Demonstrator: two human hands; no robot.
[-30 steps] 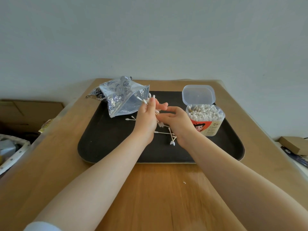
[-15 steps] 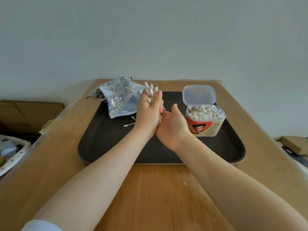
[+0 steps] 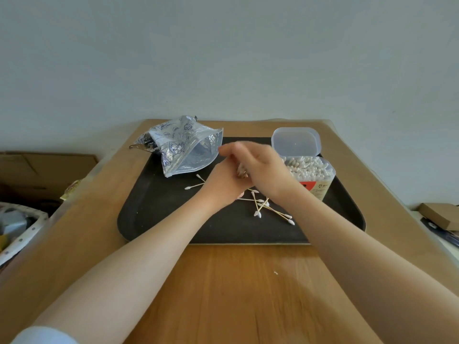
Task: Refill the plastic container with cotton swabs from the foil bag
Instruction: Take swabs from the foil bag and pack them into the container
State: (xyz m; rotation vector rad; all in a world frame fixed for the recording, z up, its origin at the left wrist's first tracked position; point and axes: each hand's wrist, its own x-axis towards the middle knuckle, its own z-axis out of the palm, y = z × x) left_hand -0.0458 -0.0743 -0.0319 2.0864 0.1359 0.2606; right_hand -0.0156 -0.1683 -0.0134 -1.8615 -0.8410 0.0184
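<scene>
- The plastic container [image 3: 315, 180] was seen standing on the right part of the black tray [image 3: 154, 214], its hinged clear lid [image 3: 295, 141] swung open toward the wall, and it was packed to the brim with white-tipped cotton swabs [image 3: 308, 167].
- A red and white label with a cartoon print was shown on the container's front wall, partly hidden by the right forearm.
- The right hand [image 3: 263, 167] was held just left of the container, above the tray, with its fingers [image 3: 231, 150] curled; they were blurred, and a few pale sticks were glimpsed under the palm, so whether swabs were actually grasped could not be told.
- The left hand [image 3: 223, 182] was placed beneath and against the right hand, mostly covered by it; the state of its fingers could not be told.
- A loose scatter of swabs [image 3: 263, 207] was left lying crossed on the tray just in front of the hands, and two more [image 3: 196, 184] were lying left of the left wrist.
- The foil bag [image 3: 183, 150], silver with dark printed drawings, was laid on the tray's far left corner, its open mouth turned toward the hands.
- The tray was set on a wooden surface [image 3: 223, 294] against a pale wall.
- Cardboard [image 3: 37, 167] was seen at the left of the surface, and a small brown box [image 3: 439, 216] at the right edge.
</scene>
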